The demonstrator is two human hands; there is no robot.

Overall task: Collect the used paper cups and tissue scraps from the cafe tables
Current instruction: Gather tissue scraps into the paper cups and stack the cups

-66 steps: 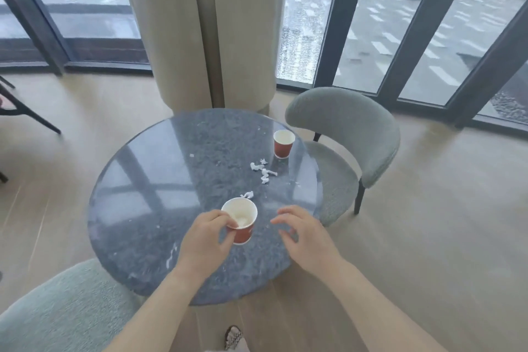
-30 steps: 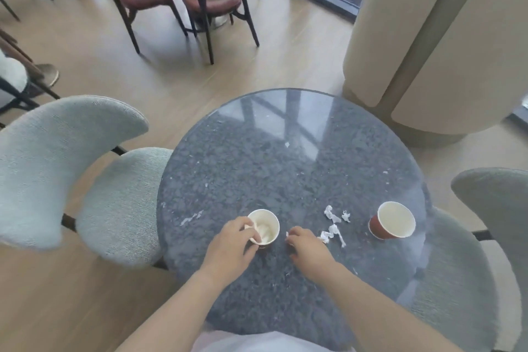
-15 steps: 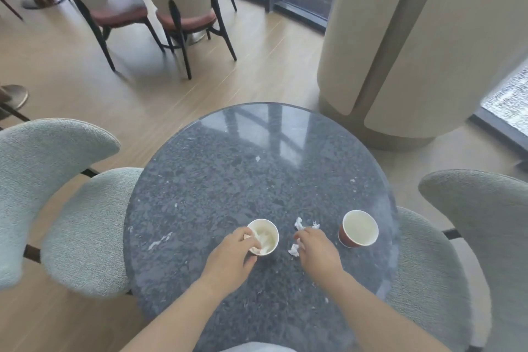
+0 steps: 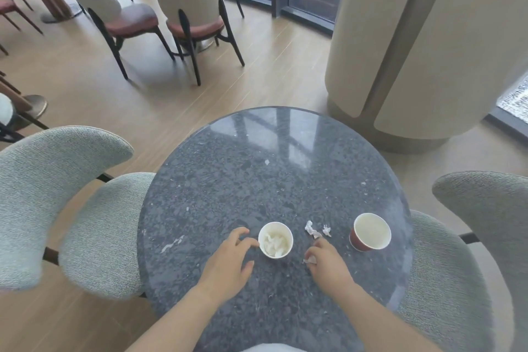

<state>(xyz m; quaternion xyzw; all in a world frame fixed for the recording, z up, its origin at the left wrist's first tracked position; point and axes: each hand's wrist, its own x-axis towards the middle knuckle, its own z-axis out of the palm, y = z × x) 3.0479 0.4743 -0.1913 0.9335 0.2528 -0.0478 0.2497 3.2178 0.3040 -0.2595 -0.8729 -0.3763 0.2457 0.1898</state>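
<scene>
While pinching, right hand (image 4: 328, 263) curled.

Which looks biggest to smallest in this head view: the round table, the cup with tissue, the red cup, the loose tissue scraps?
1. round table
2. red cup and cup with tissue, about alike
3. loose tissue scraps

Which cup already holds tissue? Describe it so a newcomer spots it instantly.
Start at the round grey stone table. Two paper cups stand near its close edge; take the cup with tissue, beside the left hand. The empty cup stands farther right.
</scene>
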